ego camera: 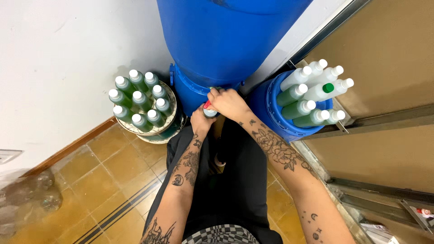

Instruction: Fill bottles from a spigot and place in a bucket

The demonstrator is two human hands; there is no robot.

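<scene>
We see our two hands meeting at the foot of the big blue barrel (226,40), near the centre of the view. Our left hand (202,123) holds a small bottle (209,112) from below, its fingers wrapped around the body. Our right hand (227,102) lies over the red tap (207,105) just above the bottle mouth, with the fingers closed on it. The bottle stands upright, directly under the tap, touching both hands. At nine o'clock from the hands, a round white bucket (168,118) on the tiled floor (108,180) carries many green bottles with white caps (138,101), standing close together. At three o'clock, a blue tub (271,117) carries more bottles (312,90), leaning toward the right; some are green, some pale, and one has a green cap.
</scene>
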